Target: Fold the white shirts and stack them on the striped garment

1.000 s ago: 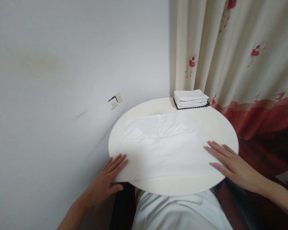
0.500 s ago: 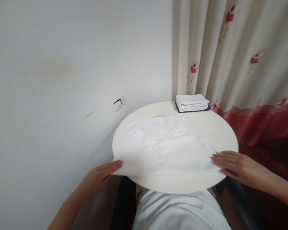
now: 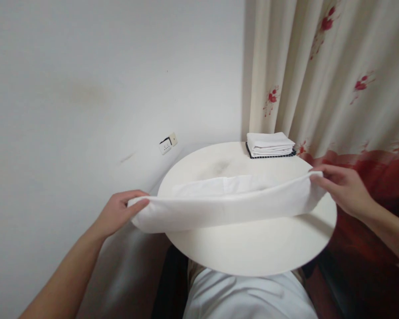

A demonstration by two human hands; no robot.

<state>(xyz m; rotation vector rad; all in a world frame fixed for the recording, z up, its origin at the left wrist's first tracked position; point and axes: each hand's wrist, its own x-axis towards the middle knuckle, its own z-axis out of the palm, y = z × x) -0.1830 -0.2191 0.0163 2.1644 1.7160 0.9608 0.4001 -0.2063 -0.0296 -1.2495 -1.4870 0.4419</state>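
Observation:
A white cloth (image 3: 226, 210) stretches between my hands, its near edge lifted off the round white table (image 3: 252, 248). Part of the cloth still lies flat behind the raised edge. My left hand (image 3: 123, 208) pinches the left corner, thumb on the near side, out past the table's rim. On the other side, my right hand (image 3: 342, 186) is closed on the right corner and sits a little higher than the left. The fingers behind the cloth are partly hidden.
A stack of folded white cloths (image 3: 270, 144) rests on a dark mat (image 3: 272, 156) at the table's back right. A wall socket (image 3: 165, 147) is on the left wall. A flowered curtain (image 3: 335, 88) hangs close to the right.
Both hands were flat on the cloth's near corners. Now they grip those corners and have raised the near edge, moving up and away from me. The view has shifted slightly.

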